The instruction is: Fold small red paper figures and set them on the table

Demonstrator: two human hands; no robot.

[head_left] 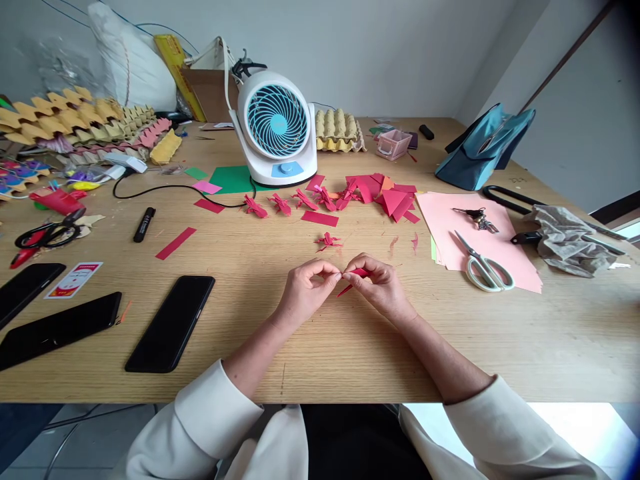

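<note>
Both hands meet near the middle of the table over a small piece of folded red paper [360, 273]. My left hand [311, 285] pinches it at its left end between thumb and forefinger. My right hand [378, 285] grips it from the right, and a thin pointed end sticks out below the fingers. Much of the paper is hidden by the fingertips. Just beyond the hands lies a small folded red paper figure [328, 241]. Farther back, several similar red folded figures [281, 205] form a row, with a flat red strip [320, 219] in front of them.
A white fan [278, 127] stands at the back, with red paper pieces [395, 202] to its right. White-handled scissors [490, 273] rest on pink sheets [445, 233]. At left lie a black phone [171, 324], a marker [145, 225] and another red strip [176, 243]. A blue bag [480, 150] stands back right.
</note>
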